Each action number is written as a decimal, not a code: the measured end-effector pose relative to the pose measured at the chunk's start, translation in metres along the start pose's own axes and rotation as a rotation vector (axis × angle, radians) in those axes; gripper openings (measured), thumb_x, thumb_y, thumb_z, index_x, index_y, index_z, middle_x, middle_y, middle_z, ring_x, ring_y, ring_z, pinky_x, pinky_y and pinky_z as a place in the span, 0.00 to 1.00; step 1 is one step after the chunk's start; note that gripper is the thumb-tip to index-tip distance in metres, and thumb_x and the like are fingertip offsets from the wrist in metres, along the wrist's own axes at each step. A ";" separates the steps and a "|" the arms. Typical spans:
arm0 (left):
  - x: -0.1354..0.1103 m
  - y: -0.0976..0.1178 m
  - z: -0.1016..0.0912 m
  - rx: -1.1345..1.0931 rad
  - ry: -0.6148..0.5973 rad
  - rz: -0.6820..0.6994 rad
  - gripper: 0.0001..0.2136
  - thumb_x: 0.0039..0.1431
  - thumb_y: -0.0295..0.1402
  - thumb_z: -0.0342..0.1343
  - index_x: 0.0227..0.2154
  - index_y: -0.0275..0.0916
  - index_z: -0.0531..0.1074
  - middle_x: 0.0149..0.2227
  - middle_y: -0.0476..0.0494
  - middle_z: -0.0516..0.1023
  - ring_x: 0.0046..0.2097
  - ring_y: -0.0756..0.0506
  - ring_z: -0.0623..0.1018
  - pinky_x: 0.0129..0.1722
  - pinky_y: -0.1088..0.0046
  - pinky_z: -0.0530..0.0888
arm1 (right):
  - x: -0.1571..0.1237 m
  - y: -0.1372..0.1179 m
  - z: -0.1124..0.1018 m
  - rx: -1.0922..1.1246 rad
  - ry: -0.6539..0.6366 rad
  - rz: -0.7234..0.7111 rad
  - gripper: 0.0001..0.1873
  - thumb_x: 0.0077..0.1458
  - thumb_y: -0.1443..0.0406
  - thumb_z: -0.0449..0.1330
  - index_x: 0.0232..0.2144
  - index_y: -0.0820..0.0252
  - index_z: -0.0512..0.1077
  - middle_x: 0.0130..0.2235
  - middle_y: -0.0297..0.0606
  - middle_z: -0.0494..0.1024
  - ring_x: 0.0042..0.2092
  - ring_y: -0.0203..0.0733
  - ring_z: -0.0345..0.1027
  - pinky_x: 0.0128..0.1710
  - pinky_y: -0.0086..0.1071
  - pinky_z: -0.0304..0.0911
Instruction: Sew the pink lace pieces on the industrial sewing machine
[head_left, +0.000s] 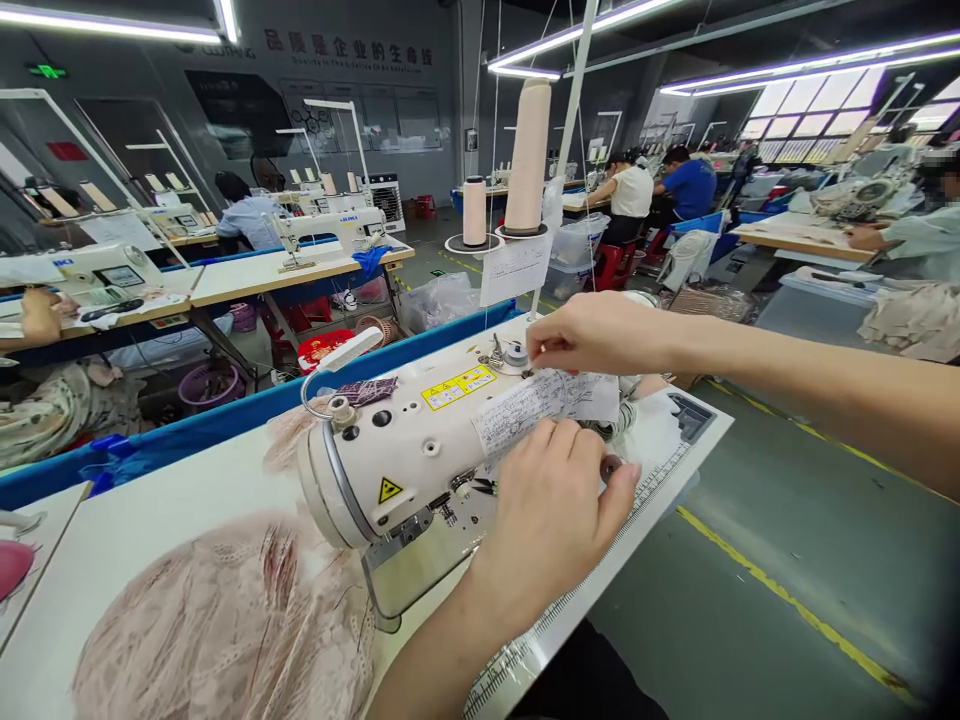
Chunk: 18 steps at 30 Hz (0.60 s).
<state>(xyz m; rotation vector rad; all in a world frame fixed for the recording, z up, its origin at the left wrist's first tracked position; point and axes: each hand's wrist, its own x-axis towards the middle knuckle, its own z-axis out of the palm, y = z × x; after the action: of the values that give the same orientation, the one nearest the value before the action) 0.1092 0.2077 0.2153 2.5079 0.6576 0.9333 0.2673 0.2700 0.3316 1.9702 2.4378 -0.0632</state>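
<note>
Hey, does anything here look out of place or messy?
Only mildly: a handwritten paper slip lies draped across the sewing machine, pinched by the right hand, and pink lace sits bunched beside it. Nothing looks spilled or damaged.

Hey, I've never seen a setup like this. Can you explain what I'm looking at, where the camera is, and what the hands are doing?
This is one picture from a camera worn on a person's head. It looks down at their own two bare hands in a sewing workshop. The big white thing is an industrial sewing machine standing on a white table. A handwritten paper slip lies across the machine. The right hand has a pinching grip on the slip's top edge. The left hand rests on the slip and holds nothing. Pink lace fabric lies on the table, and two thread cones stand behind the machine. Other people sew at tables farther back.
</note>
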 end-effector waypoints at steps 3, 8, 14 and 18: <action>0.001 -0.001 -0.002 -0.118 -0.010 -0.040 0.12 0.73 0.40 0.46 0.34 0.40 0.66 0.37 0.47 0.74 0.40 0.45 0.72 0.38 0.66 0.68 | 0.015 -0.017 0.002 -0.071 0.037 -0.067 0.08 0.59 0.65 0.57 0.34 0.55 0.77 0.29 0.36 0.78 0.31 0.40 0.66 0.31 0.32 0.44; 0.006 -0.010 -0.008 -0.590 -0.072 -0.146 0.15 0.73 0.41 0.44 0.31 0.41 0.65 0.34 0.50 0.73 0.39 0.49 0.73 0.39 0.71 0.70 | 0.041 0.007 0.006 -0.085 0.100 -0.038 0.07 0.58 0.67 0.57 0.32 0.56 0.76 0.29 0.36 0.77 0.31 0.39 0.63 0.30 0.32 0.42; 0.009 -0.011 -0.009 -0.883 -0.158 -0.234 0.14 0.70 0.41 0.47 0.30 0.41 0.67 0.33 0.49 0.72 0.38 0.48 0.72 0.39 0.73 0.70 | 0.009 0.020 0.008 -0.138 0.070 0.023 0.06 0.60 0.62 0.57 0.33 0.53 0.75 0.29 0.34 0.77 0.27 0.37 0.60 0.29 0.32 0.43; 0.008 -0.005 -0.010 -1.149 -0.256 -0.258 0.15 0.68 0.43 0.49 0.29 0.39 0.67 0.32 0.48 0.71 0.34 0.50 0.70 0.38 0.73 0.69 | 0.008 -0.006 0.004 -0.199 0.024 -0.125 0.11 0.62 0.63 0.52 0.37 0.54 0.75 0.30 0.35 0.77 0.26 0.35 0.59 0.27 0.31 0.43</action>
<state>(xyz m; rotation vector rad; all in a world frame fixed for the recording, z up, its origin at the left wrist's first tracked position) 0.1058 0.2180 0.2238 1.4290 0.2190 0.5986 0.2601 0.2766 0.3276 1.7474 2.4691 0.1956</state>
